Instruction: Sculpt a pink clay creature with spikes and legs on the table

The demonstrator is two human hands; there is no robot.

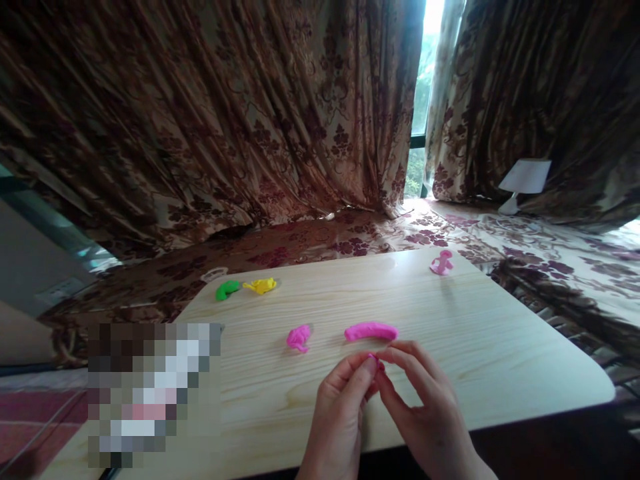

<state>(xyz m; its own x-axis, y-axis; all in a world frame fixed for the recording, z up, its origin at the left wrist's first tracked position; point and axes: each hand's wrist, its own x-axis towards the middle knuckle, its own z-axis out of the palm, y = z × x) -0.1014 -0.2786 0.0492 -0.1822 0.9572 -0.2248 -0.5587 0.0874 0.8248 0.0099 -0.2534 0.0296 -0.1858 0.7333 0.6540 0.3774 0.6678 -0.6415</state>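
Between the fingertips of both hands is a small piece of pink modelling clay point(381, 365), mostly hidden by the fingers. My left hand point(345, 393) pinches it from the left with thumb and forefinger. From the other side my right hand point(425, 393) closes its thumb and fingertips on the same piece. Just beyond the hands, a thick, slightly curved pink clay roll point(371, 331) lies on the table. A crumpled pink clay lump point(299, 339) rests to its left, apart from both hands.
The pale wooden table point(320, 300) carries a green clay piece point(227, 290) and a yellow clay lump point(261, 286) at the far left. A pink stand-like object point(442, 263) is at the far right. Blurred-out pixels cover something at left. A white lamp point(525, 179) stands beyond.
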